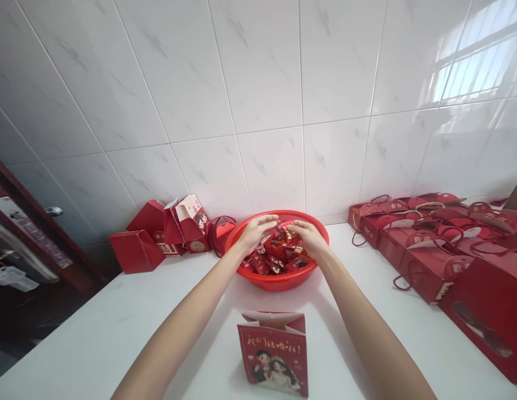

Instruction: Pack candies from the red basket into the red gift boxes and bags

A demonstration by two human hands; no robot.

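A red plastic basket [279,284] full of candies in shiny red wrappers [277,251] stands against the tiled wall. Over its left part is my left hand [255,232], fingers stretched toward the right and nothing clearly held. My right hand [307,238] reaches in from the right, its fingers bent together at a red-wrapped candy [286,226]; the fingertips partly cover it. Nearer to me, between my forearms, a red paper gift box [274,355] with a cartoon wedding couple stands upright with its top open.
Several red gift boxes [137,253] stand at the left by the wall. Rows of closed red boxes with cord handles [425,244] fill the right side. A larger red box with an oval window [483,316] is nearest right. All rest on a white tabletop [192,311].
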